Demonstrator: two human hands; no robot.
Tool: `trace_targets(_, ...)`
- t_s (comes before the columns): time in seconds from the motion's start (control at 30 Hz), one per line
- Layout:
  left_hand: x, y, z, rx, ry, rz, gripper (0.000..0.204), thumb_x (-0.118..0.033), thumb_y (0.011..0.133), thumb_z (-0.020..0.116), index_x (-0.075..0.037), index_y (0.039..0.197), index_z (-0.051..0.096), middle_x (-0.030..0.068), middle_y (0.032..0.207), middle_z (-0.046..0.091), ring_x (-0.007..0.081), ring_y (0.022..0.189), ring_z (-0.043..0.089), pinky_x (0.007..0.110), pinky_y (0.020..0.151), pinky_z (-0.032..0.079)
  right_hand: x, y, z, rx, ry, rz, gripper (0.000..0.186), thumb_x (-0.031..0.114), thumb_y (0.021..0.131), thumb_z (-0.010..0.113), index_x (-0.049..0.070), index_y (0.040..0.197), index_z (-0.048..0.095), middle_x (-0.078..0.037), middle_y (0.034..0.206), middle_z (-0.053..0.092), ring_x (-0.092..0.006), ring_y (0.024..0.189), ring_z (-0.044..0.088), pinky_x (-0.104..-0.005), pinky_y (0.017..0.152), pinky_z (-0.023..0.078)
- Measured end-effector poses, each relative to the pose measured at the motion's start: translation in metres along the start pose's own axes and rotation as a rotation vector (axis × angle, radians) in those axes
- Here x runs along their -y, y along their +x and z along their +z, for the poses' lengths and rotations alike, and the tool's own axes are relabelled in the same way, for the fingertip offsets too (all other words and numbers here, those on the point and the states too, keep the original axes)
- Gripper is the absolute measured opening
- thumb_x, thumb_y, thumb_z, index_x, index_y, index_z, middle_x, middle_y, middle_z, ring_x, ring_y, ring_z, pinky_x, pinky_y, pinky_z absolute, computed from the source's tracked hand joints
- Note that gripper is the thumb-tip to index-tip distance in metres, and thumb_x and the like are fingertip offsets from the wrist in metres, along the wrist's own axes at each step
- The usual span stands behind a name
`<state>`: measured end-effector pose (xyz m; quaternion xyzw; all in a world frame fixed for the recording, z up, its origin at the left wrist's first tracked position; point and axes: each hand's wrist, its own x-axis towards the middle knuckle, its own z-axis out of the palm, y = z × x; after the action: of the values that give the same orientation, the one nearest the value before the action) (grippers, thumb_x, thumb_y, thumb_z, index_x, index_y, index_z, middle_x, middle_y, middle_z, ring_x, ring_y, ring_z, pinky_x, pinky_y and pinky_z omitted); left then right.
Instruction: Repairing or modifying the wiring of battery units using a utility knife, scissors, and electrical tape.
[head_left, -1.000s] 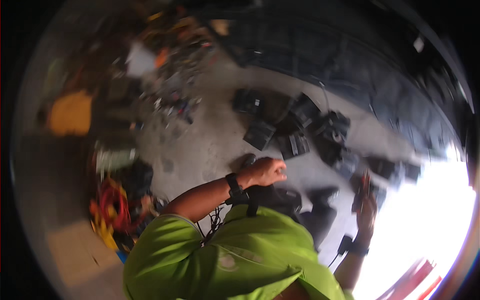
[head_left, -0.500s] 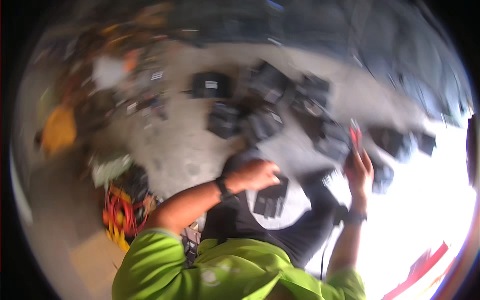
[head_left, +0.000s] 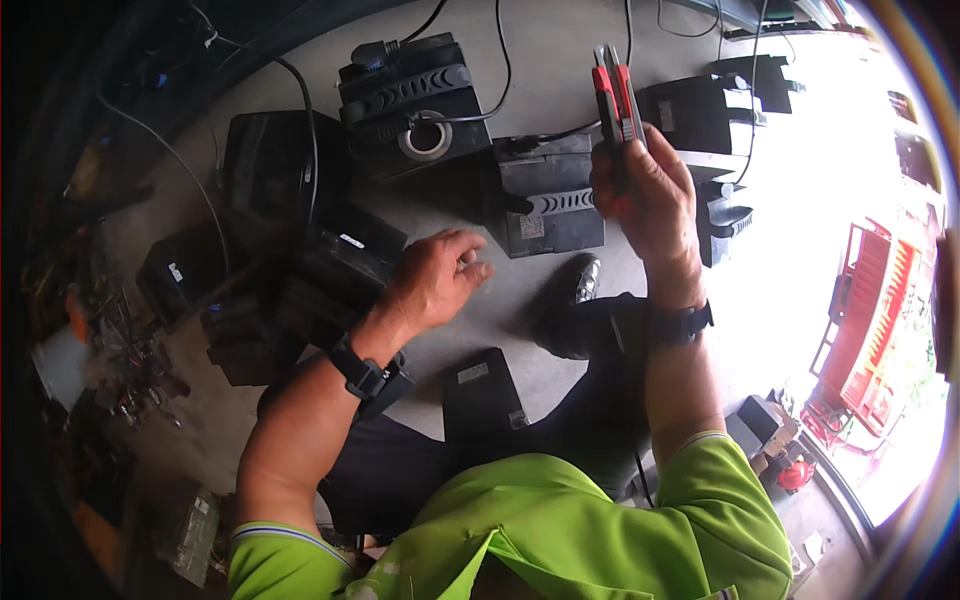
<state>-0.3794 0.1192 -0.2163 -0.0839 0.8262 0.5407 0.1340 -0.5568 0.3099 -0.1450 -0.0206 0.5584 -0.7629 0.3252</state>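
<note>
My right hand [head_left: 648, 195] is raised and closed around a red-and-black hand tool [head_left: 618, 95] with two long prongs and metal tips pointing up. I cannot tell its exact kind. Just behind and below that hand stands a black box with a ribbed handle [head_left: 560, 203] and a pale label. My left hand [head_left: 437, 277] hangs over the floor with its fingers loosely curved and apart, holding nothing visible. On another black box [head_left: 365, 110] further away lies a roll of tape [head_left: 425, 137]. Between my legs sits a flat-topped black box [head_left: 480, 390].
Several more black boxes [head_left: 690, 115] stand about the floor, some dark at the left. Cables [head_left: 503, 60] hang down and run across the boxes. A red metal frame [head_left: 868, 320] is in the bright area at right. Cluttered parts [head_left: 135, 385] lie at far left.
The view has swung to the right, and the blur has eased. The two-pronged tool stays in my right hand. My left hand has moved away from the black box between my legs.
</note>
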Motion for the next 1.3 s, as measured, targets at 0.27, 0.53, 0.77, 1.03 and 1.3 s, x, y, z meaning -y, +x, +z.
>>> trace_targets(0.27, 0.011, -0.002, 0.001, -0.227, 0.174, -0.085, 0.026, -0.018, 0.084, 0.072, 0.003, 0.1, 0.065, 0.0118, 0.081, 0.068, 0.0176, 0.073, 0.064, 0.031, 0.068, 0.051, 0.014, -0.012, -0.035, -0.014, -0.089, -0.074, 0.025, 0.022, 0.098, 0.05, -0.002, 0.105, 0.054, -0.011, 0.09, 0.065, -0.0152, 0.07, 0.059, -0.0269, 0.061, 0.046)
trace_targets(0.53, 0.021, -0.043, -0.029, -0.474, 0.189, -0.331, 0.023, -0.015, 0.082, 0.071, 0.002, 0.097, 0.068, 0.0125, 0.084, 0.071, 0.0189, 0.08, 0.068, 0.031, 0.07, 0.051, 0.031, -0.032, -0.041, 0.015, -0.143, -0.163, 0.027, 0.024, 0.097, 0.051, -0.001, 0.102, 0.059, -0.008, 0.087, 0.063, -0.0122, 0.068, 0.055, -0.0256, 0.063, 0.044)
trace_targets(0.77, 0.027, 0.005, -0.047, -0.754, 0.457, 0.045, 0.036, -0.012, 0.086, 0.063, -0.001, 0.12, 0.058, 0.0167, 0.118, 0.062, 0.0317, 0.106, 0.06, 0.039, 0.093, 0.048, 0.029, -0.03, -0.022, 0.019, -0.266, -0.134, 0.027, 0.024, 0.096, 0.05, -0.001, 0.098, 0.059, -0.008, 0.08, 0.062, -0.0135, 0.066, 0.056, -0.0272, 0.061, 0.045)
trace_targets(1.03, 0.023, 0.062, -0.056, -0.748, 0.845, 0.061, 0.032, -0.007, 0.082, 0.062, -0.001, 0.113, 0.063, 0.0135, 0.106, 0.06, 0.0335, 0.098, 0.054, 0.042, 0.091, 0.042, 0.03, -0.037, -0.012, 0.069, -0.236, -0.103, 0.025, 0.019, 0.097, 0.051, -0.002, 0.109, 0.056, -0.009, 0.087, 0.065, -0.0131, 0.067, 0.059, -0.026, 0.06, 0.046)
trace_targets(1.3, -0.025, 0.02, -0.071, -0.587, 0.335, 0.021, 0.027, -0.017, 0.079, 0.065, 0.0, 0.099, 0.068, 0.0145, 0.085, 0.069, 0.03, 0.076, 0.067, 0.039, 0.069, 0.053, 0.038, -0.056, 0.012, 0.151, -0.276, -0.091, 0.024, 0.01, 0.09, 0.049, -0.001, 0.111, 0.052, -0.013, 0.095, 0.066, -0.0188, 0.08, 0.064, -0.031, 0.07, 0.05)
